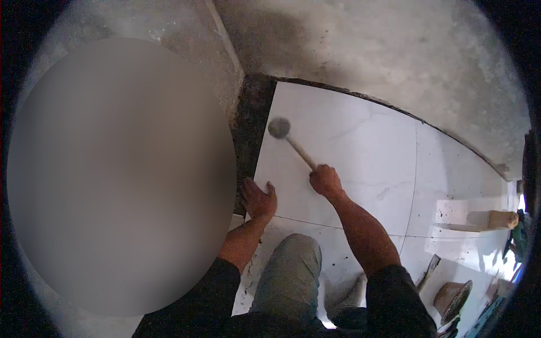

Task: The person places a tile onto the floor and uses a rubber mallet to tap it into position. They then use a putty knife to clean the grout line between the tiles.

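My right hand [326, 180] grips the wooden handle of a rubber mallet [280, 128]. The mallet's round grey head hovers over or rests on the far left part of a large white floor tile [360, 146]. My left hand [259, 198] lies flat on that tile's near left corner, fingers spread, beside the dark wet mortar gap [251, 118] along the tile's left edge. My bent knee [293, 265] in grey trousers sits just below both hands.
Bare grey concrete floor [394, 50] lies beyond the tile. More white tiles [456, 169] extend to the right. A trowel [429, 269], a brown bowl-like object [453, 297] and a wooden block [499, 218] lie at the right. A large blurred area covers the left.
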A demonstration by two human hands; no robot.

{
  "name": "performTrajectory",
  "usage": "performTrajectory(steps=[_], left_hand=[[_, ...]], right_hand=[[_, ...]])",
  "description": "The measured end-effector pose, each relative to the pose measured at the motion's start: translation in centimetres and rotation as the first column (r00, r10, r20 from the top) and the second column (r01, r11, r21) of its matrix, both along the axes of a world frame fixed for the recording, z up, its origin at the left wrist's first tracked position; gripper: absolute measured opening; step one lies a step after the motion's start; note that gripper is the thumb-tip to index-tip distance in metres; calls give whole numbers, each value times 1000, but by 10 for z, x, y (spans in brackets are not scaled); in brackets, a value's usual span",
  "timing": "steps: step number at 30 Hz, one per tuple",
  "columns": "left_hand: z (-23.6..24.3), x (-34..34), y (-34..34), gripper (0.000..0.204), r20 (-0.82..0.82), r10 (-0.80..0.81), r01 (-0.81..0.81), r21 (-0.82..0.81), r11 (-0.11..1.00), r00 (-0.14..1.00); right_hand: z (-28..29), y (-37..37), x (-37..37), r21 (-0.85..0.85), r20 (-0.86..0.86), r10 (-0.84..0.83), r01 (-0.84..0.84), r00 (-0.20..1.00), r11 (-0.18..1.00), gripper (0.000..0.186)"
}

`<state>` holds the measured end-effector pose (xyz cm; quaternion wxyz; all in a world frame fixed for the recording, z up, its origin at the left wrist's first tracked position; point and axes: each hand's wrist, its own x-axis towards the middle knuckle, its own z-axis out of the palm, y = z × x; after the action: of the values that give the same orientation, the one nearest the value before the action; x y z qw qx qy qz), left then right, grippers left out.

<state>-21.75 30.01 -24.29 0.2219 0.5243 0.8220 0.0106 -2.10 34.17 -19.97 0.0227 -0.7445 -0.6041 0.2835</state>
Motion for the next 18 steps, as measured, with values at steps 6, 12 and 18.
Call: performTrajectory(steps=[6, 12, 18], left_hand=[[-20, -2, 3, 75, -16, -29, 31, 138, 990, 999], [-13, -18, 33, 76, -249, -626, 674, 279, 684, 739], [-11, 5, 102, 78, -203, -800, 799, 375, 470, 565]], right_hand=[[-7, 15, -1, 199, -185, -26, 63, 982, 978, 30], [-3, 36, 5, 297, -143, 27, 18, 989, 955, 30], [17, 46, 16, 195, -192, -148, 185, 970, 963, 28]])
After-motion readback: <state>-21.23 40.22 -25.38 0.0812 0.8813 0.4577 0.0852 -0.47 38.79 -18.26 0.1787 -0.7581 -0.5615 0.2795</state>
